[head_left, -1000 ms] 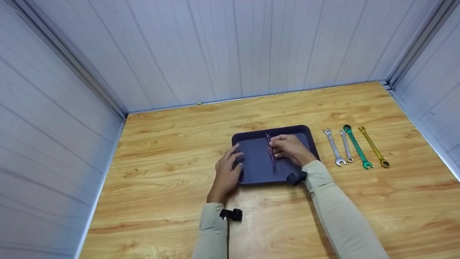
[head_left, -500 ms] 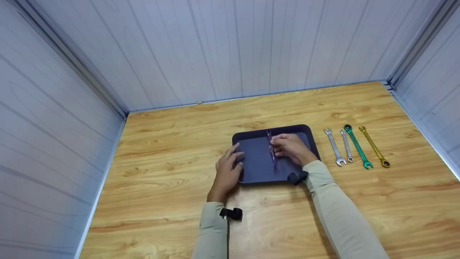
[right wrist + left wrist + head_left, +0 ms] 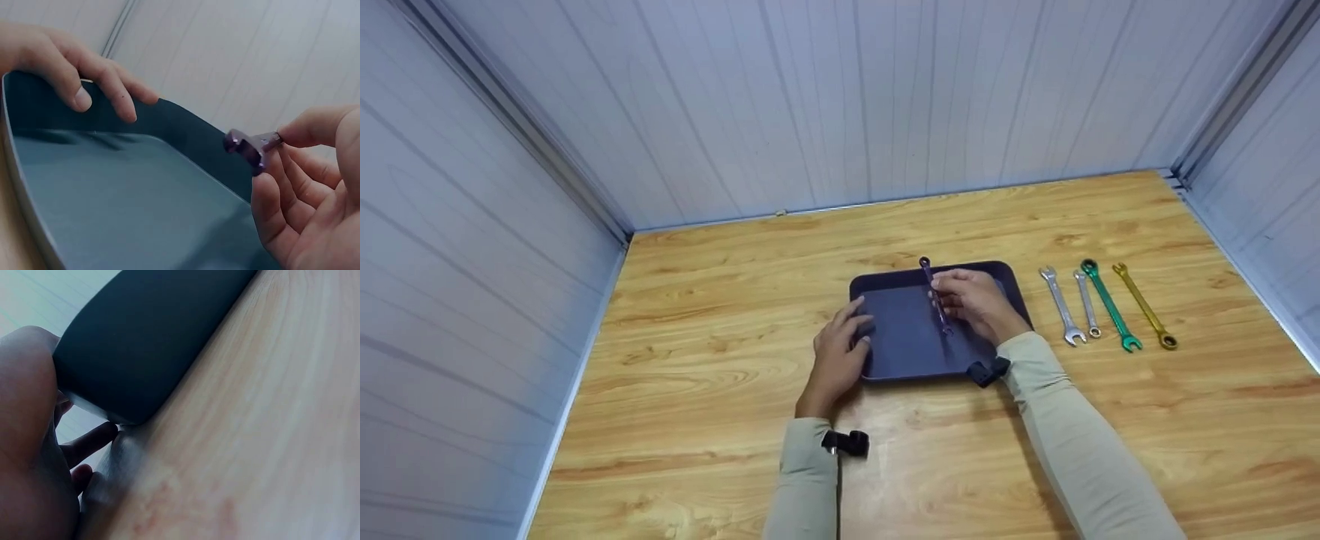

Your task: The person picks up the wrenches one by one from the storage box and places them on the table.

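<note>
My right hand (image 3: 979, 304) pinches a purple combination wrench (image 3: 928, 271) between thumb and fingers, held tilted above the dark tray (image 3: 900, 345). The wrench's ring end points to the back and rises past the tray's far rim; in the right wrist view its open jaw end (image 3: 247, 149) faces the camera. My left hand (image 3: 840, 352) grips the tray's left rim. Its thumb and some fingers (image 3: 115, 93) hang over the inside of the wall, while in the left wrist view other fingers (image 3: 93, 444) curl at the outside.
Right of the tray lie a silver open-end wrench (image 3: 1063, 306), a smaller silver wrench (image 3: 1087, 304), a green ratchet wrench (image 3: 1110, 304) and a gold wrench (image 3: 1144, 304). The wooden table (image 3: 697, 315) is bounded by pale panel walls (image 3: 810, 105) behind and at both sides.
My right hand has raised the purple wrench from low inside the tray, moving it slightly back and right. The left hand stays at the tray's rim.
</note>
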### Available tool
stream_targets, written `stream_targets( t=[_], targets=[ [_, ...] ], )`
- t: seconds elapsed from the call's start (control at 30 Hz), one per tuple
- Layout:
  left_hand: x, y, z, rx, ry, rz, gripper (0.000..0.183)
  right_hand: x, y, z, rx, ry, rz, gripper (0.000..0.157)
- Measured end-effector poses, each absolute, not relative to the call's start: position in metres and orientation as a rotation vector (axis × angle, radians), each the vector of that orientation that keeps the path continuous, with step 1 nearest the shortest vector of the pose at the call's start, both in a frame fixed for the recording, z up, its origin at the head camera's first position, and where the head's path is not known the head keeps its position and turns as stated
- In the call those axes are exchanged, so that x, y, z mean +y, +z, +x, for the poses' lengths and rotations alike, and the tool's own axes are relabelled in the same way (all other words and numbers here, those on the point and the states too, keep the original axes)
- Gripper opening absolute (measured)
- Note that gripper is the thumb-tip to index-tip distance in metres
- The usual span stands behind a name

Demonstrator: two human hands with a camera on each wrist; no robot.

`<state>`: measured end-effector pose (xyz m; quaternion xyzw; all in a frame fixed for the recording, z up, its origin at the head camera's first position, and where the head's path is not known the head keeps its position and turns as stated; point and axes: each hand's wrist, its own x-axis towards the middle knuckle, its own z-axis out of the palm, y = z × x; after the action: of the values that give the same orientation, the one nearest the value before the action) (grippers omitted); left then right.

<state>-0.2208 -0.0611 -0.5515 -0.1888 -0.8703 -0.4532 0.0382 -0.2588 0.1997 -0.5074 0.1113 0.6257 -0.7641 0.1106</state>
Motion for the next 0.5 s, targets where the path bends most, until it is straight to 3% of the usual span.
stream_targets(
  t=[0.27, 0.5],
  targets=[
    [-0.060, -0.551, -0.222, -2.698, -1.407, -0.576, 0.035, 0.209, -0.499, -0.256, 1.896, -2.214, 0.310, 0.014],
    [-0.061, -0.552, -0.222, -2.677, -1.426, -0.583, 0.034, 0.219, -0.485, -0.256, 1.953, -2.194, 0.239, 0.015]
  ],
)
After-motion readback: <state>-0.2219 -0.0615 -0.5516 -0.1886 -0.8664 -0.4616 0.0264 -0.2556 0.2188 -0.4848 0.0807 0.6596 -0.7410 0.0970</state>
